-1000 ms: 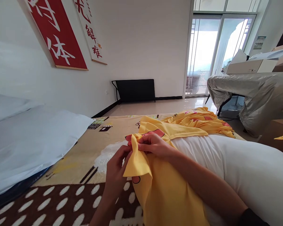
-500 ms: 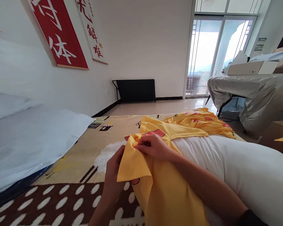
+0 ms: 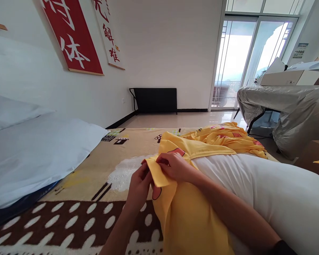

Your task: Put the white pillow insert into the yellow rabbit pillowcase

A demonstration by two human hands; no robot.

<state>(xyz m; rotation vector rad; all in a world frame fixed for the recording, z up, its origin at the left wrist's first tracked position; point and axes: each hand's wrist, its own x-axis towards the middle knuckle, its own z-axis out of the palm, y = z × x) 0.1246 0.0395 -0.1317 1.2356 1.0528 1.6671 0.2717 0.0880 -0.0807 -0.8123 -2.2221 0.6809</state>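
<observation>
"What could go wrong here?"

"The folded edge could slip free, I think, because only fingertips hold it. The right hand (image 3: 178, 166) pinches the yellow cloth (image 3: 191, 216); the left hand (image 3: 139, 184) has thumb and fingers drawn together on the same edge. Its fingertips are partly hidden, so I can't tell how firm that hold is."

"Anything else?"

"The cloth could pull askew: the right forearm (image 3: 228, 209) crosses above its loose lower part and might drag it."

"Where is the cloth, and how does it look?"

"Over the patterned blanket (image 3: 138, 141), right up against the puffy white bedding (image 3: 276, 187). It's bright yellow and mostly plain, with pink patches, one clearly dark-edged. It looks thin and soft, with gentle creases and a smooth flap turned out between the hands."
</observation>
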